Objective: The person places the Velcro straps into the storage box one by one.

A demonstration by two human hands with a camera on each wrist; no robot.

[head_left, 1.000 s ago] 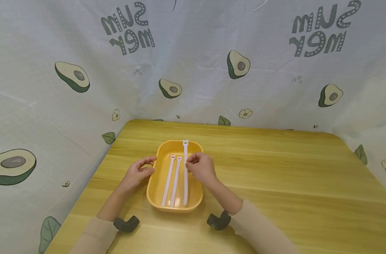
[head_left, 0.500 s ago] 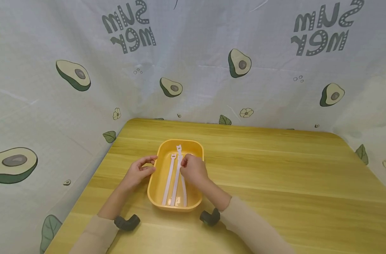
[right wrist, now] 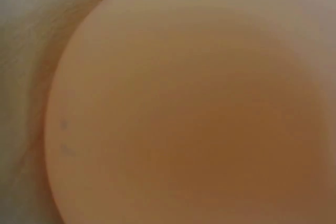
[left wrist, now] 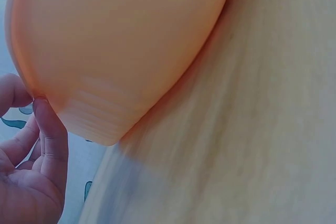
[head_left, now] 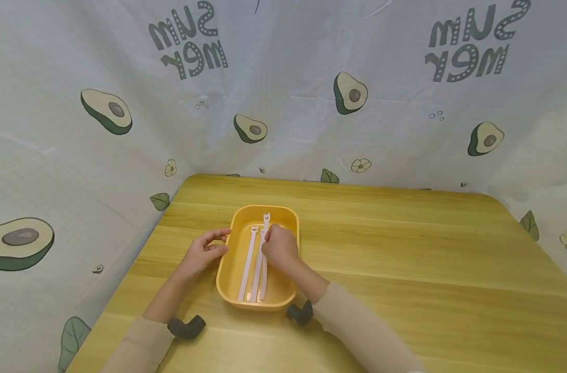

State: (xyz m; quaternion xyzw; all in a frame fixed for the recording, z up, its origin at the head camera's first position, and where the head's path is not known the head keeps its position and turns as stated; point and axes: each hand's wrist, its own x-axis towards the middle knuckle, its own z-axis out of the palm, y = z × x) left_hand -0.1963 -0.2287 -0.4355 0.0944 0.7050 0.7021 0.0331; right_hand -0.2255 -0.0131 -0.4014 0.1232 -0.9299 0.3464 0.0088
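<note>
In the head view, a yellow tray [head_left: 279, 285] stands on the table. My left hand [head_left: 200, 255] pinches its left rim between thumb and finger, as the left wrist view also shows. Inside lie two white cable ties, a left one [head_left: 248, 263] and a middle one [head_left: 256, 277], side by side with slotted heads away from me. With curled fingers my right hand [head_left: 281, 248] grips a third white cable tie [head_left: 266, 218] just right of the middle one; the hand covers part of it. Only the tray's blurred surface [right wrist: 210, 103] fills the right wrist view.
The wood-grain table [head_left: 404, 259] extends far to the right of the tray. A white curtain [head_left: 292, 129] printed with avocados hangs behind it and along both sides. A dark curved piece sits at each wrist, the left one [head_left: 186, 327] over the table.
My right hand has moved left across the tray with the gripped cable tie, bringing it from the right side to beside the other two. The left hand has stayed at the rim.
</note>
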